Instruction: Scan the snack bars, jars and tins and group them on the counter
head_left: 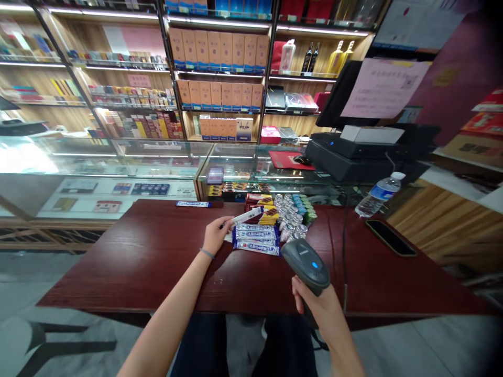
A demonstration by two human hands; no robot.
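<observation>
Left hand (pixel 215 234) is pinching 1 end of a long white snack bar (pixel 247 215), fingers closed around it, lifted a bit off the table (pixel 149 262) near the middle of the far edge. Right under and beside it there's a stack of blue-and-white bars (pixel 257 239) lying flat, and just behind those some red and yellow candy boxes (pixel 260 201). To the right of the bars sits a cluster of small bottles (pixel 293 217), clear ones plus some blue and green caps, touching each other. Right hand (pixel 318 306) is wrapped tight around the handle of a grey barcode scanner (pixel 305 262), held above the near edge, head aimed toward the bars, cable hanging down. Further out, 1 more blue bar (pixel 193 203) lies alone at the far edge, a water bottle (pixel 379 195) lies tilted toward the far right corner, and a black phone (pixel 390 237) lies flat by the right edge.
</observation>
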